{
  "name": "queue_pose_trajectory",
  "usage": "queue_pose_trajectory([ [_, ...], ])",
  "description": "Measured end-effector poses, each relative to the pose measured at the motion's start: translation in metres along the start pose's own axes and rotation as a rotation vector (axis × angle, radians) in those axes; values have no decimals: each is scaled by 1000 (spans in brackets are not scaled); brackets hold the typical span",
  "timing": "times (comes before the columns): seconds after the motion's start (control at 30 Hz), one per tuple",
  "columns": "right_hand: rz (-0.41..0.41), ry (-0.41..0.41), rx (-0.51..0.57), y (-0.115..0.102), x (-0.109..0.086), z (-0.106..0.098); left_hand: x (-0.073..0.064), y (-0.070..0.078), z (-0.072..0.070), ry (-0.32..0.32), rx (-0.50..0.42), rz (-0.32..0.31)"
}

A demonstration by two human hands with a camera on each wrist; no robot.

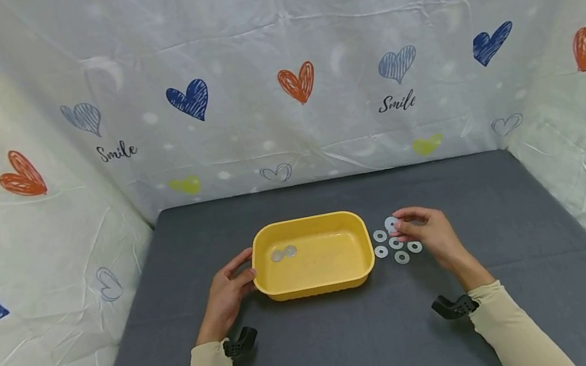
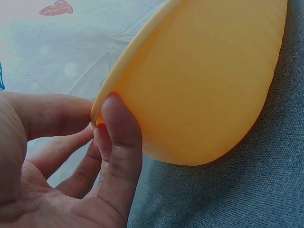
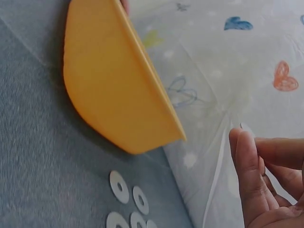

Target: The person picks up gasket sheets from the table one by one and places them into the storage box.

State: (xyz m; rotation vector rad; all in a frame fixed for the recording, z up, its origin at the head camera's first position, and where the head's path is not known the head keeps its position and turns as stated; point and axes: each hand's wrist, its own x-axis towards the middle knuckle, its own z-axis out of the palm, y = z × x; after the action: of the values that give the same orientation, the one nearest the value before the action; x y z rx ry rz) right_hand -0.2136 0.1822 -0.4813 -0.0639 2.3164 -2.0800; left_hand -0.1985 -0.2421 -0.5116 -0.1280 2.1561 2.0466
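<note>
A yellow plastic basin (image 1: 321,262) with rounded corners stands on the table. My left hand (image 1: 226,294) pinches its left rim, thumb and index finger meeting at the edge in the left wrist view. Inside the basin, toward the left, lie two flat grey discs (image 1: 284,253). To the right of the basin, my right hand (image 1: 433,237) holds a metal washer (image 1: 391,222) between thumb and fingertips, raised over a group of washers. In the right wrist view the held washer is mostly hidden behind the fingers. Several loose flat washers (image 1: 401,257) lie beside the basin's right end.
A dark grey cloth (image 1: 333,346) covers the table. White sheeting printed with hearts (image 1: 299,84) hangs behind it and along both sides. Dark bands (image 1: 240,341) are worn on both wrists over light sleeves.
</note>
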Motion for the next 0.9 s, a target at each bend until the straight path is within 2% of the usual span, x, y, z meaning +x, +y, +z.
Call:
queue_pose_trajectory([
  [0.37, -6, -32, -64, -19, 8, 12, 1, 1, 1, -7, 6, 13],
  [0.63, -39, -64, 3, -28, 15, 27, -1, -1, -3, -5, -12, 20],
  [0.9, -40, -85, 62, -32, 18, 44, 0, -2, -2, -16, -14, 29],
])
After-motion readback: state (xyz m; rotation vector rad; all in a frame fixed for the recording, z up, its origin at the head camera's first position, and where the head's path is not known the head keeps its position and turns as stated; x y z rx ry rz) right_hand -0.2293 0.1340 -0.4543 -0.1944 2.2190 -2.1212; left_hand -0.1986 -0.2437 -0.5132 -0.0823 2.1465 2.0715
